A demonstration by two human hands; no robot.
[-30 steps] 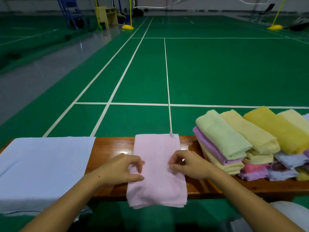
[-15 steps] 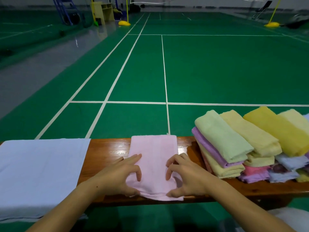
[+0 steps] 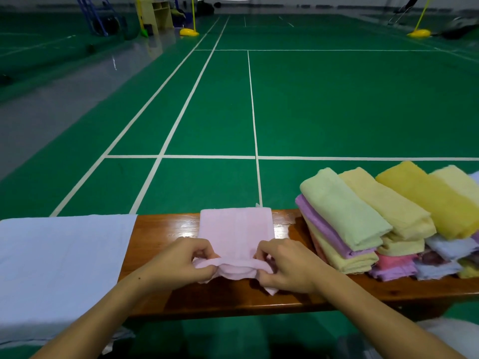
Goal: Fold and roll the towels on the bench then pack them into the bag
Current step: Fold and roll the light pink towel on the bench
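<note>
At the near edge of the pink towel (image 3: 234,229): fingers of the left hand (image 3: 181,263) curled over the left end of a small roll, thumb beneath, pinching the cloth; fingers of the right hand (image 3: 286,265) curled likewise round the right end, a corner of pink fabric poking out below the palm. Between the two hands, the first turn of the roll, raised slightly off the wood. Beyond the knuckles, the rest of the towel lying flat as a folded strip, reaching to the far edge of the bench (image 3: 160,244). Just right of the strip, a gap of glossy brown wood, then a pile of folded towels (image 3: 388,229), pale green and yellow on top, purple, pink, white and cream beneath, running off the right edge of view. Left of the hands, well apart from the pink towel, a pale blue cloth (image 3: 59,268) spread over the bench and hanging over its near side. Past the bench, a green court floor (image 3: 337,104) crossed by white lines, with two yellow post bases (image 3: 189,32) at the far end.
</note>
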